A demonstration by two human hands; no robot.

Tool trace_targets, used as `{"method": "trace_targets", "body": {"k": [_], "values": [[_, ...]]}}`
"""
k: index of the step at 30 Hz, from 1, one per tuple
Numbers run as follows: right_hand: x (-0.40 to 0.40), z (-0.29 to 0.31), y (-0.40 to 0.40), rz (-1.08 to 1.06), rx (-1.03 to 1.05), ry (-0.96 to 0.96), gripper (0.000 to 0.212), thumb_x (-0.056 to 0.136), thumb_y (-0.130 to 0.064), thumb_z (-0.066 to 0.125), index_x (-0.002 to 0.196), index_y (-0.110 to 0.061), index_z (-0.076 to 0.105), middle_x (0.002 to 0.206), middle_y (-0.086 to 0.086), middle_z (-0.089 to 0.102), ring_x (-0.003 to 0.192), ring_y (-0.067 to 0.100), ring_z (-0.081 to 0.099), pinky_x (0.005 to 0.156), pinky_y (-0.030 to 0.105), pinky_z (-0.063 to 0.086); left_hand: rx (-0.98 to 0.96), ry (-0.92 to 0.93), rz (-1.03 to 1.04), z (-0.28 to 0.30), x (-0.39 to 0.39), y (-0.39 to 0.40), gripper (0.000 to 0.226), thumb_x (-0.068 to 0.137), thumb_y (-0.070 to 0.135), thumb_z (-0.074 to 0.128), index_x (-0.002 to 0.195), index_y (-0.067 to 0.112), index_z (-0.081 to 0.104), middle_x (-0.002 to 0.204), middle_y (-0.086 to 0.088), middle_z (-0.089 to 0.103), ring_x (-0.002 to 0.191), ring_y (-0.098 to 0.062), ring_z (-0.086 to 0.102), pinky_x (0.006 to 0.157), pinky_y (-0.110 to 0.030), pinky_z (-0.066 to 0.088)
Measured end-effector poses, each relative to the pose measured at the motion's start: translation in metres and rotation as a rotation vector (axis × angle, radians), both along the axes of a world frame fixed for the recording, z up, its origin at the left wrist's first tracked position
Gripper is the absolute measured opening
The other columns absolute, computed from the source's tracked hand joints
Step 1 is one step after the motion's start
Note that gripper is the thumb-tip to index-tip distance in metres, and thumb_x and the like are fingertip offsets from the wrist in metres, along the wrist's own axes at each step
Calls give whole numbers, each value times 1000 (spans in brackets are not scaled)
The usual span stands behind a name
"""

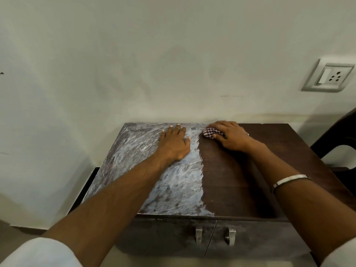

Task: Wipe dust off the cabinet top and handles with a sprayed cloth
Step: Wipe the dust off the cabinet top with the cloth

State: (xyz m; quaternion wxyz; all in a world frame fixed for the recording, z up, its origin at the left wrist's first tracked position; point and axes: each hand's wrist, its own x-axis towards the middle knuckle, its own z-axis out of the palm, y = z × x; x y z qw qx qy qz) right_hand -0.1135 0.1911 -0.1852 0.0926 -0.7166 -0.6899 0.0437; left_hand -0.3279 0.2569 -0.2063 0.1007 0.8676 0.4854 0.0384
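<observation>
A low dark-brown cabinet stands against the wall. The left half of its top (134, 160) is coated in streaky grey-white dust; the right half is clean brown wood. My left hand (174, 144) lies flat, fingers straight, on the dusty part near the back. My right hand (230, 134) grips a bunched red-and-white checked cloth (211, 132) at the back edge, right where dust meets clean wood. Two metal handles (198, 234) (231, 235) hang on the dusty front doors below.
A pale wall rises directly behind the cabinet. A switch and socket plate (329, 78) is mounted on it at the upper right. A dark chair (339, 132) stands beside the cabinet's right side. Floor shows at the lower left.
</observation>
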Motion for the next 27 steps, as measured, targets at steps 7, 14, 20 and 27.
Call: {"method": "trace_targets", "body": {"k": [7,14,20,27], "values": [[-7,-3,6,37,18,-7,46,100,-42,39,145,-36,34,154,-6,32,141,25,25,112,41,23,4,-13,0,-1,2,3,60,102,44,20,156,22,8,164,-2,0,150,-26,-3,121,-48,-1],[5,-2,17,-26,-5,-3,47,100,-43,38,146,-35,34,154,-4,32,140,27,25,115,41,23,8,-15,-7,-1,-2,3,59,102,43,20,156,22,8,164,-3,1,150,-26,-2,121,-49,0],[-5,-5,14,24,40,-3,46,99,-41,41,144,-35,36,153,-6,34,140,25,27,112,40,23,4,-12,-4,0,0,4,59,102,43,20,156,22,8,164,-3,1,150,-25,-2,121,-47,-2],[4,-2,30,-46,-16,16,49,100,-43,39,147,-31,34,155,-3,30,141,27,25,115,45,25,2,-11,-10,0,-1,7,59,102,44,20,156,22,8,164,-2,2,150,-25,-2,120,-47,-2]]}}
